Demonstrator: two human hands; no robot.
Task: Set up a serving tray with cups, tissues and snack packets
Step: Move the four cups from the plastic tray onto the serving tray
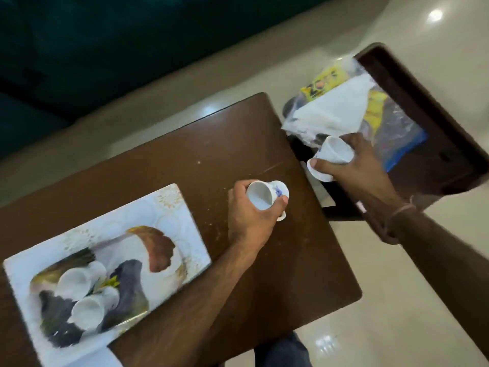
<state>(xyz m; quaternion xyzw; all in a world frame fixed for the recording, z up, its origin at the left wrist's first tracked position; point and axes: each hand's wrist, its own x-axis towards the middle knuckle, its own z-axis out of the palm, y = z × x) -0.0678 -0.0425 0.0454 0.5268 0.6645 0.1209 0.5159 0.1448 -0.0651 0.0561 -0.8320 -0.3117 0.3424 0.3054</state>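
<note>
A white serving tray with a brown and grey pattern lies on the left of the brown table. Two white cups stand on the tray's near left part. My left hand holds a white cup with a blue mark tilted above the table's middle. My right hand grips another white cup at the table's right edge. Beyond it, white tissues lie over yellow snack packets and a clear plastic bag.
The tissues and packets rest on a second dark wooden table to the right, set lower, with a gap between the two. Glossy beige floor surrounds both. A dark green sofa runs along the far side. My knee shows below.
</note>
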